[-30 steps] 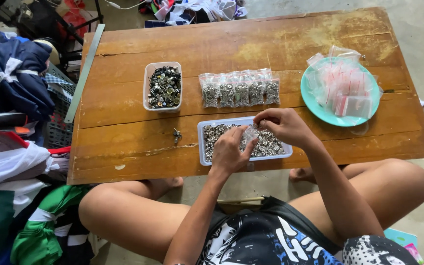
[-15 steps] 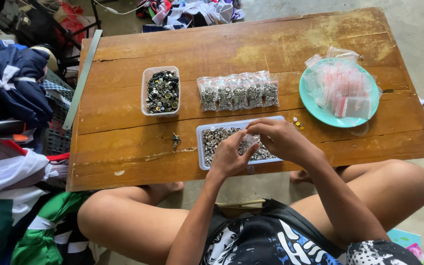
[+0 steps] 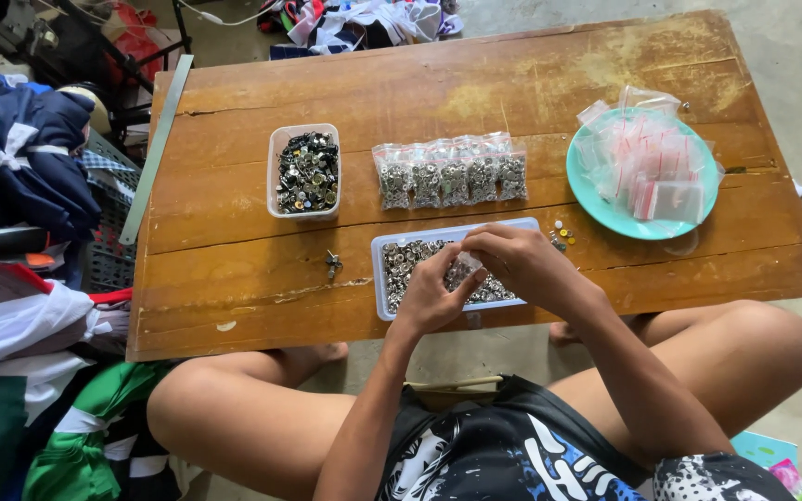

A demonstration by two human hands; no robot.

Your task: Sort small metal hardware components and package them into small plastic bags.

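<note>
Both hands meet above a clear rectangular tray (image 3: 392, 246) full of small silver metal snaps, near the wooden table's (image 3: 234, 269) front edge. My left hand (image 3: 431, 299) pinches a small clear plastic bag (image 3: 464, 266) at its lower side. My right hand (image 3: 517, 262) curls over the same bag from the right, fingertips at its top. Behind the tray lies a row of several small filled bags (image 3: 450, 173) of silver snaps.
A second clear tub (image 3: 304, 172) of dark and mixed snaps stands at the left. A teal plate (image 3: 596, 199) holds a heap of empty clear zip bags. A few loose snaps (image 3: 561, 234) lie beside it, one small piece (image 3: 332, 263) further left. Clothes (image 3: 20, 186) pile up at the left.
The hands stay together over the front tray, with only small finger movements on the little bag. The view has shifted slightly.
</note>
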